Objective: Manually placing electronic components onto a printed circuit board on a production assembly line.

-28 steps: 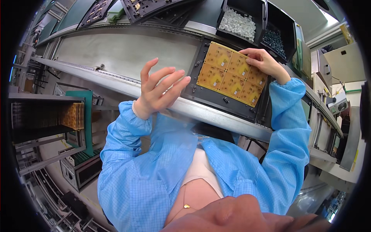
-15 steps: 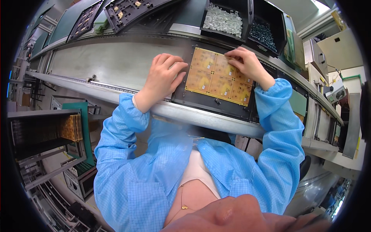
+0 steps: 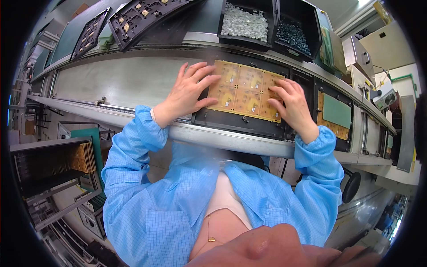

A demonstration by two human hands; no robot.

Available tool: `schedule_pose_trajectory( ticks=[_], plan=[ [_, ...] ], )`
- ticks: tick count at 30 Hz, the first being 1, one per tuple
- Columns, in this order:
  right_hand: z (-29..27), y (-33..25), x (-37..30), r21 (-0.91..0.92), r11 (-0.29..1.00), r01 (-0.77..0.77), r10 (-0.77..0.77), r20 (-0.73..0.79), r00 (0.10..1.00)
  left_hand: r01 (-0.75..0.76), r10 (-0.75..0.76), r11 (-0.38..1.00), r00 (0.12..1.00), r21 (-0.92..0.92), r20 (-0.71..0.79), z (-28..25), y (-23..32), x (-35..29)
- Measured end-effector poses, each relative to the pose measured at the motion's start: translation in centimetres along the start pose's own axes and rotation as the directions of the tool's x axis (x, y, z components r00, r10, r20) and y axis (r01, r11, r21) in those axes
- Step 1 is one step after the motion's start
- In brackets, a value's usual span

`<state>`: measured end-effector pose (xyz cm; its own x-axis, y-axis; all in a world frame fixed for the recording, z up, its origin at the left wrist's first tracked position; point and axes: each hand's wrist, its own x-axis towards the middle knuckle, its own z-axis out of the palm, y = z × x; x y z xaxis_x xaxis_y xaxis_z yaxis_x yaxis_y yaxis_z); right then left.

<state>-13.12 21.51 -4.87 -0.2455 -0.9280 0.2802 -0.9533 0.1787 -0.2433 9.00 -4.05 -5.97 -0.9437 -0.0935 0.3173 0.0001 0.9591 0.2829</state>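
Observation:
A yellow-brown circuit board panel (image 3: 240, 91), divided into several sections with small white labels, lies in a black carrier frame (image 3: 222, 121) on the conveyor. My left hand (image 3: 191, 91) is spread at the panel's left edge, its fingertips touching or just over that edge. At the right edge, my right hand (image 3: 291, 101) has its fingers apart and bent, the tips over the panel's right sections. Neither hand is wrapped around anything. Whether the fingertips press on the panel I cannot tell.
Behind the conveyor (image 3: 120, 80) stand a black bin of clear pieces (image 3: 244, 24) and a black bin of dark blue pieces (image 3: 291, 38). A tilted black tray (image 3: 144, 18) is at back left. Another carrier with a green plate (image 3: 336, 111) sits right. A slotted board rack (image 3: 49, 167) stands lower left.
My right hand has come down from the panel's far edge to its right side. My left hand has opened wider against the left edge. The view has shifted slightly.

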Motion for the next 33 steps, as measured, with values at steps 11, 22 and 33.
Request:
schedule_pose_trajectory(
  ticks=[11, 22, 33],
  plan=[
    [2.2, -2.1, -1.5, 0.088, 0.995, -0.052, 0.055, -0.027, 0.998, -0.084, 0.053, 0.984, 0.98, 0.159, 0.191, -0.7, -0.9, 0.2],
    [-2.5, -1.1, -6.4, 0.24, 0.971, 0.016, -0.03, 0.054, 0.998, -0.373, 0.354, 0.924, 0.918, 0.089, 0.178, -3.5, -0.2, -1.4],
    [-3.7, -0.7, -4.8, -0.122, 0.887, 0.445, -0.403, 0.265, 0.876, -0.466, 0.447, 0.878, 0.879, 0.106, 0.166, -1.4, 0.5, -1.1]
  ],
)
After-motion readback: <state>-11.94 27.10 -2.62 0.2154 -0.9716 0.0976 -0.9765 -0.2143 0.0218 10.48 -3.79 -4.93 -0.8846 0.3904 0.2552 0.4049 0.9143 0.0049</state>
